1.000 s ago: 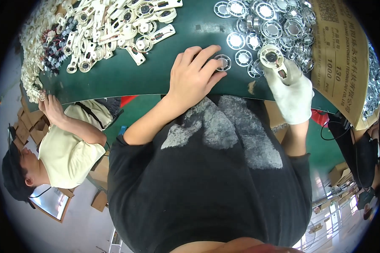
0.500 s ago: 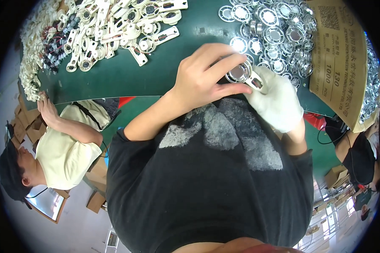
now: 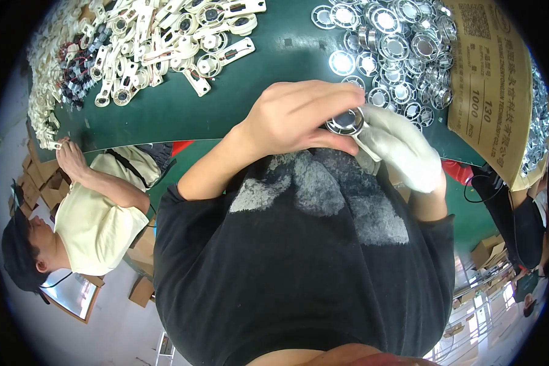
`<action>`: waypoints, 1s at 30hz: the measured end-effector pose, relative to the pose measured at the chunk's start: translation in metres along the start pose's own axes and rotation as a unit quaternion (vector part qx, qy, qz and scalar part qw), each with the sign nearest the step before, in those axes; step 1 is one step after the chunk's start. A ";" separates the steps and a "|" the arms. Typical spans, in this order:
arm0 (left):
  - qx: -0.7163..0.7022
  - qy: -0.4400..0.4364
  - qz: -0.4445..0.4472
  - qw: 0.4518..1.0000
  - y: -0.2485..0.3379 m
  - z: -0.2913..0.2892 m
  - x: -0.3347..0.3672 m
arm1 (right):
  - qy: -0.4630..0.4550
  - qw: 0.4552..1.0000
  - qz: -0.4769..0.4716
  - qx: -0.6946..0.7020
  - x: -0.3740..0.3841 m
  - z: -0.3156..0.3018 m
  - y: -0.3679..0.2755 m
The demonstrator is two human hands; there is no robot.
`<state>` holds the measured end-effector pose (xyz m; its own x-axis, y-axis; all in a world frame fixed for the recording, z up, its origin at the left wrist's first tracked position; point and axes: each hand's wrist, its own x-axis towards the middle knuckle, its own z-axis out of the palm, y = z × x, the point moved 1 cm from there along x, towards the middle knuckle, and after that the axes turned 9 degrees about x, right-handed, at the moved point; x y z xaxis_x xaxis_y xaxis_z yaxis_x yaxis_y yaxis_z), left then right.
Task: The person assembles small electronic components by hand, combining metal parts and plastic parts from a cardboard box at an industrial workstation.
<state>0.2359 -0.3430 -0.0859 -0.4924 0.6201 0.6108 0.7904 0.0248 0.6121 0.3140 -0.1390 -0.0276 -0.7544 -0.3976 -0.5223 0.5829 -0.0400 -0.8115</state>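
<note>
Close to my body, my bare left hand (image 3: 305,119) pinches a shiny round metal cap (image 3: 346,122) between thumb and fingers. The cap sits against a cream plastic housing with a short arm (image 3: 368,146), mostly covered by my hands. My right hand (image 3: 402,146), in a white glove, closes on that housing from the other side. Just beyond my hands lies a heap of similar silver caps (image 3: 393,47). Farther left, a pile of cream housings with round ends and arms (image 3: 183,43) covers the table.
At the right edge of the green table (image 3: 274,67) a cardboard flap (image 3: 485,85) stands up beside more metal caps (image 3: 535,122). Dark connectors with wires (image 3: 82,67) lie at the far left. A co-worker in a cap and pale shirt (image 3: 100,216) works at the left table edge.
The cap and housing have tilted, so less of the housing's arm shows. My left fingers have come down over the cap, and the gloved right hand has turned with it.
</note>
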 end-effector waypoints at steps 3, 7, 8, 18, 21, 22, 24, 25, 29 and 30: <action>0.021 -0.026 0.039 0.999 0.007 0.004 0.004 | 0.040 0.997 -0.005 -0.069 0.010 0.008 0.010; -0.057 -0.043 -0.033 0.997 0.004 -0.001 0.010 | 0.117 0.984 -0.068 -0.117 0.019 0.015 0.019; -0.109 -0.027 -0.088 0.990 0.007 0.001 0.010 | 0.175 0.961 -0.149 -0.151 0.021 0.018 0.018; -0.307 -0.034 -0.221 0.925 0.004 0.005 0.012 | 0.256 0.850 -0.316 -0.335 0.017 0.017 0.031; -0.165 -0.093 -0.245 0.951 -0.022 -0.016 0.040 | 0.303 0.820 -0.342 -0.345 0.011 0.014 0.023; -0.173 -0.019 -0.315 0.933 -0.040 -0.022 0.051 | 0.301 0.868 -0.234 -0.318 0.004 0.018 0.003; 0.064 -0.120 -0.511 0.849 -0.082 -0.064 0.093 | 0.346 0.854 -0.290 -0.259 -0.001 0.013 0.000; -0.165 0.083 -0.412 0.892 -0.085 -0.058 0.125 | 0.328 0.866 -0.275 -0.258 -0.003 0.006 -0.010; 0.195 0.025 -0.324 0.925 -0.106 -0.115 0.139 | 0.315 0.845 -0.317 -0.293 -0.002 0.003 -0.009; 0.457 0.013 -0.208 0.865 -0.113 -0.118 0.126 | 0.297 0.842 -0.323 -0.314 0.000 0.004 -0.010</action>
<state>0.0415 -0.3599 -0.0183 -0.8016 0.3921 0.4514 0.4961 0.8576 0.1360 0.3092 -0.1418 -0.0181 -0.9796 0.0565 0.1928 -0.1403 0.4947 -0.8577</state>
